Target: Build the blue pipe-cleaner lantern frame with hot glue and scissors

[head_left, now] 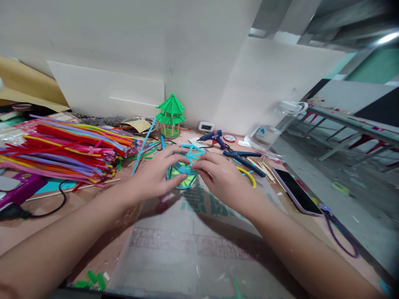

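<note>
— Both forearms come in from the bottom edge, over a clear sheet (187, 249) laid on the worktable (40, 232). See where they meet?

— Yes, at the middle of the table. Biggest thing on it, though, is that heap of coloured pipe cleaners (65, 149) on the left, red, purple, yellow and orange all lying one way.

— And the hands?

— The left hand (154, 176) and the right hand (220, 176) sit close together, fingers curled, both clamped on a blue stick frame (187, 164). It has a round teal base with yellow-green inside, and thin blue bars rising to a point between the fingertips. It rests on the far end of the clear sheet.

— What's beside it?

— A phone (296, 191) lies face up on the right, dark screen, with a purple cord (339, 236) looping off near its lower end. Behind the hands stands a small green pagoda model (171, 116), upright by the wall. Right of that, a blue glue gun (215, 138), then dark blue pliers (245, 160), and a yellow curved strip (249, 175) just beside the right hand.

— Anything smaller?

— A little white digital clock (206, 126) against the wall, and green offcuts (93, 280) at the near left edge.
</note>
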Tool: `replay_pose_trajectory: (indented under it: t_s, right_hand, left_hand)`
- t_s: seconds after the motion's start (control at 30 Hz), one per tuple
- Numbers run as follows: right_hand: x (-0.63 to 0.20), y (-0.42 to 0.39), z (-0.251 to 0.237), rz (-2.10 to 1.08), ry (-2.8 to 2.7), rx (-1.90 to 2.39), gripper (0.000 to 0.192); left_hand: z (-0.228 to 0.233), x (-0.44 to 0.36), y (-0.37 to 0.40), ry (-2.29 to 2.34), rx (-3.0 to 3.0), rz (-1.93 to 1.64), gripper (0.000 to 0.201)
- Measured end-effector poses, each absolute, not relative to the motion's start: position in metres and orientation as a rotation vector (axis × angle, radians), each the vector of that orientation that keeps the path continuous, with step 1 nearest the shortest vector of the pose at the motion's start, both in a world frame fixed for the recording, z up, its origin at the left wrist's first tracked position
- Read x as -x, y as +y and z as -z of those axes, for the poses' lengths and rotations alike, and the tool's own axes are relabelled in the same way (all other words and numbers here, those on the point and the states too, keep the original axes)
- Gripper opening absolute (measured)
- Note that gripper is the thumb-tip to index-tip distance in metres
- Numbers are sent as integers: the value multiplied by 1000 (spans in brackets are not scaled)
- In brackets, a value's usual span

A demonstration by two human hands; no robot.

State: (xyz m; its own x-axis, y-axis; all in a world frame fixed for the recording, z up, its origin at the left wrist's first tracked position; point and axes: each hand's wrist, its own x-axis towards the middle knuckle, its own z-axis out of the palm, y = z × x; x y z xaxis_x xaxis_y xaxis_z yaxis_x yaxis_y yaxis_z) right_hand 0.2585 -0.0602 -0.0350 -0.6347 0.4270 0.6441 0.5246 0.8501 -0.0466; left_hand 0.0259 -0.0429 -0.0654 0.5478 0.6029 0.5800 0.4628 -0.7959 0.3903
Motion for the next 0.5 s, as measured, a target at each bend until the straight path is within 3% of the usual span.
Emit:
replay_pose_trajectory:
  t_s: [0.33, 0.5]
  right_hand:
    - [-266, -54, 32, 28, -2355, 782, 24]
    - [-276, -48, 21, -123, -2264, 921, 15]
  left_hand:
    - [62, -31, -44, 1015, -2430, -1132, 21]
    - [65, -28, -41, 1025, -2403, -1147, 22]
